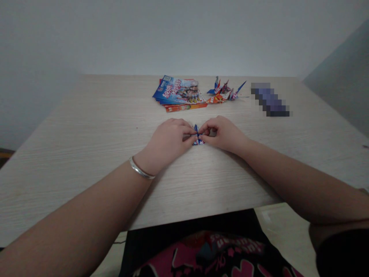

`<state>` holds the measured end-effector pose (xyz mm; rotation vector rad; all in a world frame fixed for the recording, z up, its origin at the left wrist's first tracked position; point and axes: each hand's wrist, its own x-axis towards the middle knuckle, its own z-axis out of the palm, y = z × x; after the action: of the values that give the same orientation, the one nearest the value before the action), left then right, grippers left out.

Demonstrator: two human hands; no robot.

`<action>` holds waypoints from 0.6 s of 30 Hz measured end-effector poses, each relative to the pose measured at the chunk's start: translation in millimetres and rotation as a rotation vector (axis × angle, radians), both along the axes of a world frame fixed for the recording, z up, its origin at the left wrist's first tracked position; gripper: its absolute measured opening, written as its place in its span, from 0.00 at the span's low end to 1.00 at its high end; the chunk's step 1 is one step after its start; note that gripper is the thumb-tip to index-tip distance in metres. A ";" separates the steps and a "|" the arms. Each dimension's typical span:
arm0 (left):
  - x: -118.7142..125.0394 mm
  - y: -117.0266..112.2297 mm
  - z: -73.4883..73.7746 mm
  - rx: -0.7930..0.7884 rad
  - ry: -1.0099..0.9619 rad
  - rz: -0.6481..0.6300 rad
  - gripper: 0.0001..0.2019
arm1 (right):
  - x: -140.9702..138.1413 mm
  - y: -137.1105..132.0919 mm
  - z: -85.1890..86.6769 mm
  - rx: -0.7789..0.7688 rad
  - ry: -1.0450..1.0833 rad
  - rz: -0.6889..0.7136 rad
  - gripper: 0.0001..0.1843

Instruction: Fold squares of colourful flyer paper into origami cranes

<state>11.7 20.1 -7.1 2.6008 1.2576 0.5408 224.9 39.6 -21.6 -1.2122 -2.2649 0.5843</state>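
Observation:
A small piece of folded blue printed paper [198, 142] lies at the middle of the table, between my two hands. My left hand [172, 137], with a silver bangle at the wrist, pinches its left side between thumb and fingers. From the other side my right hand [223, 132] grips the paper's right edge in the same way, fingertips almost meeting the left ones. A narrow blue point of the paper rises above the fingertips. Much of the folded shape is hidden behind my fingers.
Behind my hands lies a fanned stack of printed paper sheets [181, 92], blue and orange. Several folded paper cranes [223, 93] sit right of it. A pixelated dark purple object [270, 100] lies farther right. The pale wooden table [95, 115] meets a wall at the back.

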 end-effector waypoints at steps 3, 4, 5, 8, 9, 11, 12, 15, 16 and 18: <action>-3.2 -1.4 1.7 -0.022 0.008 -0.030 0.13 | 2.5 0.5 1.3 0.063 -0.050 0.032 0.04; -3.8 -1.7 2.1 -0.028 0.008 -0.026 0.13 | 3.2 0.6 1.3 0.078 -0.062 0.040 0.05; -4.2 -1.9 2.4 -0.031 0.011 -0.017 0.13 | 3.9 0.9 1.2 0.092 -0.075 0.043 0.06; -5.0 -1.2 1.7 -0.021 0.029 -0.002 0.13 | 5.4 1.6 -0.5 0.127 -0.118 0.022 0.12; -5.3 -0.5 1.1 -0.014 0.035 -0.001 0.13 | 5.7 1.5 -1.0 0.136 -0.135 0.010 0.13; -6.2 0.9 0.1 -0.015 0.041 -0.012 0.13 | 6.3 0.5 -1.2 0.143 -0.170 -0.015 0.15; -6.6 1.4 -0.1 -0.020 0.044 -0.019 0.14 | 6.5 -0.5 -0.6 0.143 -0.186 -0.023 0.16; -6.6 -0.1 2.6 -0.013 0.098 -0.023 0.14 | 6.9 -4.4 2.6 0.167 -0.244 -0.043 0.16; -6.0 -1.7 4.3 0.000 0.135 -0.015 0.15 | 7.1 -5.5 3.6 0.180 -0.259 -0.045 0.16; -4.5 -5.5 8.4 0.018 0.203 0.008 0.15 | 7.7 -6.5 4.4 0.199 -0.272 -0.043 0.17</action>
<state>7.2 14.6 1.2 2.7231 1.3276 0.2956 232.6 33.1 -17.2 -1.3008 -2.4422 0.1795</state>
